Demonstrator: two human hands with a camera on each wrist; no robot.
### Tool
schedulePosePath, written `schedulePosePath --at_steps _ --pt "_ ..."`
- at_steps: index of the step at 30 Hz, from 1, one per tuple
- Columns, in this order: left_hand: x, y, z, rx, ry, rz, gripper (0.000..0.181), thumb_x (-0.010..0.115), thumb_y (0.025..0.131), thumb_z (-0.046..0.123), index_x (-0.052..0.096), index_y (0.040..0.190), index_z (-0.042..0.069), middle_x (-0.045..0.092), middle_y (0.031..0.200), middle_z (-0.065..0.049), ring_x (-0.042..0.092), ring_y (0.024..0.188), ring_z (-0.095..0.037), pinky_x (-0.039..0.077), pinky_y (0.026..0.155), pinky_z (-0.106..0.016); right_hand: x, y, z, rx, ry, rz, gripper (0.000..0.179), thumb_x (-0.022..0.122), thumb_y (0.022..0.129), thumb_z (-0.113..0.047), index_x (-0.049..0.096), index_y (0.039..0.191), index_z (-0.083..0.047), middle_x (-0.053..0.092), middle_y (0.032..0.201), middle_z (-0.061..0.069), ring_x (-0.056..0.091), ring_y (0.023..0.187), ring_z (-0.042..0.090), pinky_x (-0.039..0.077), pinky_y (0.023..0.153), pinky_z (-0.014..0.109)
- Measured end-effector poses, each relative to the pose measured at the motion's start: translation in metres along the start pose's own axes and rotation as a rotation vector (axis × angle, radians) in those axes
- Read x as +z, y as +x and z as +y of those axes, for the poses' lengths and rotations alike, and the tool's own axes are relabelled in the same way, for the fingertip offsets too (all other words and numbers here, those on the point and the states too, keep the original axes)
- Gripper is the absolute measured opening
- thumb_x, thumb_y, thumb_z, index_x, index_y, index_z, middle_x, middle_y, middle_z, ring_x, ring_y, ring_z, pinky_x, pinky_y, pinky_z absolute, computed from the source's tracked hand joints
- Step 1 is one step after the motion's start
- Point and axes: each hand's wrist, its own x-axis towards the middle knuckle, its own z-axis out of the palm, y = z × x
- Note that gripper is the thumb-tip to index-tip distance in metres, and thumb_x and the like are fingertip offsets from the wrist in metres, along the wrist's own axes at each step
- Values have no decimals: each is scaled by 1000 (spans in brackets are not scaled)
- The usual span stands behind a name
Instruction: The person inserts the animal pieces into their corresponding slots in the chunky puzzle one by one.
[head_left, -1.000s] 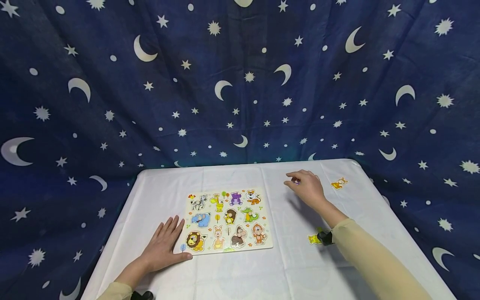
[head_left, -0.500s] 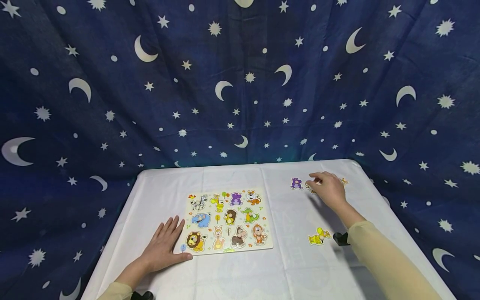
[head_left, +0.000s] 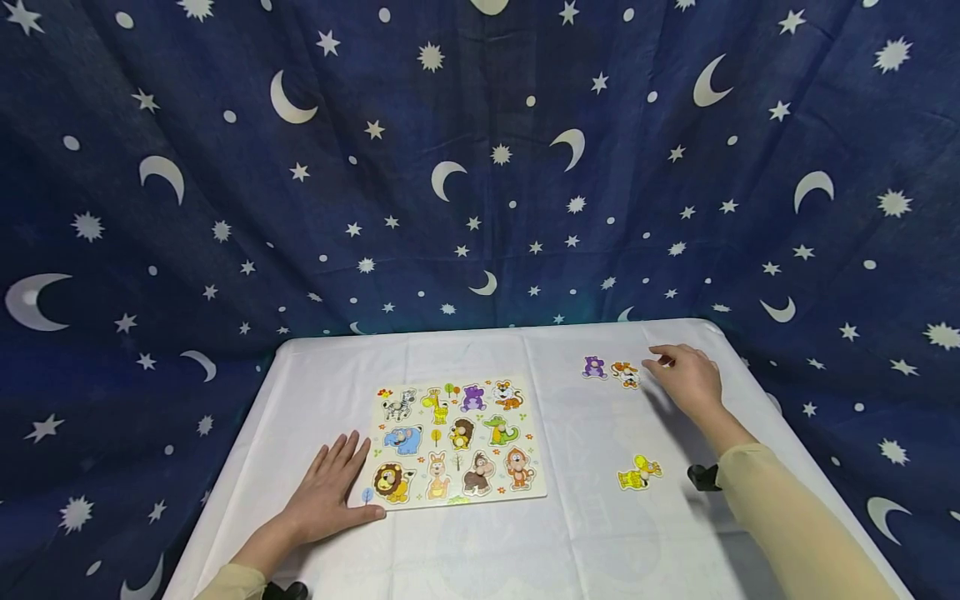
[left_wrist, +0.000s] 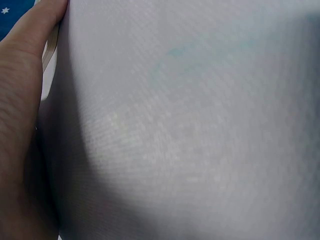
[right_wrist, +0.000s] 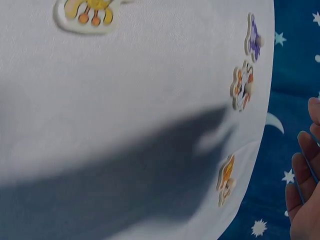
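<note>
My left hand point(head_left: 330, 483) lies spread on the tablecloth beside the animal puzzle board point(head_left: 537, 471), its thumb at the board's lower left corner. Over the back right of the table, my right hand point(head_left: 690, 383) hovers with bent fingers, thumb and fingertips apart, holding nothing. Just left of its fingertips lies a tiger puzzle piece point(head_left: 626, 375), with a purple hippo piece point(head_left: 595, 367) beyond it. An orange kangaroo-like piece point(right_wrist: 226, 180) lies near the table edge in the right wrist view; in the head view the hand hides it.
A yellow giraffe piece point(head_left: 640, 472) lies on the right of the white-covered table point(head_left: 480, 546). The board bears several colourful animals, such as a lion point(head_left: 392, 482) and a crocodile point(head_left: 499, 431). A dark blue curtain point(head_left: 405, 250) with moons and stars hangs behind.
My right hand has moved right, from over the hippo piece, past the tiger piece, to over the kangaroo-like piece. The hippo, tiger and giraffe pieces are now uncovered. My left hand stays put.
</note>
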Motion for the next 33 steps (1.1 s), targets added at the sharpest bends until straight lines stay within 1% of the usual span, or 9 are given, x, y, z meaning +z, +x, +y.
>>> schedulePosePath --at_steps 5,12,19,23,28,33 --pt "2 0 -2 12 8 22 118 69 75 80 33 161 6 21 167 -19 14 154 -40 6 124 -56 -3 0 10 23 -10 -2 39 73 96 -28 70 126 -4 67 97 11 58 93 34 40 83 58" --pt "1 1 -3 -1 25 -15 119 65 76 82 30 162 8 18 169 -17 11 155 -39 6 124 -58 -6 1 20 72 -20 -6 39 73 96 -28 70 126 -4 68 98 13 58 93 35 40 83 56" --pt "-1 1 -1 -3 27 -19 119 65 76 82 30 162 7 18 169 -18 11 155 -39 6 124 -58 -9 0 27 102 -36 -25 40 71 97 -29 69 127 -2 69 102 17 59 95 37 40 79 56" --pt "-1 1 0 -5 30 -21 119 65 76 82 30 162 7 18 168 -18 11 155 -39 6 124 -58 -8 0 32 150 -44 -38 41 70 97 -29 68 127 -2 70 105 20 59 97 40 41 80 56" --pt "-1 1 1 -9 35 -24 119 65 76 82 30 162 7 19 168 -18 12 155 -39 6 124 -58 -5 1 39 241 -60 -66 39 69 97 -26 68 126 0 70 110 23 58 99 43 40 81 56" --pt "-2 1 1 -8 36 -23 119 66 76 82 31 161 7 20 168 -19 13 155 -40 7 124 -59 -1 2 48 311 -87 -80 41 67 98 -26 66 127 3 69 111 24 58 98 43 40 82 57"
